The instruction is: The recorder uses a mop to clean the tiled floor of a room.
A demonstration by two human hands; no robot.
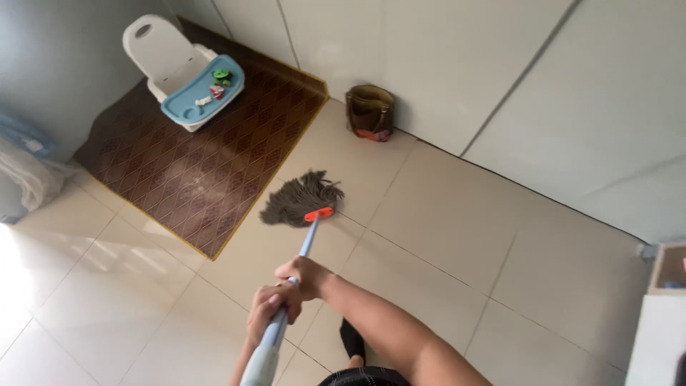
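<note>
Wide pale glossy tiled floor (443, 243), bare toward the white wall. Brown diamond-patterned mat (193, 157), its yellow edge just beside the grey string mop head (300, 199). White-and-blue child seat (186, 71) on the mat. Small brown bag (369, 112) against the wall. Both hands, right hand (304, 275) and left hand (268, 311), wrapped tight around the light-blue mop handle (275, 336).

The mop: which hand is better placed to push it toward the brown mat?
Probably the right hand: it grips the mop handle higher, nearer the head. The left hand sits lower on the handle, beside the brown mat.
</note>
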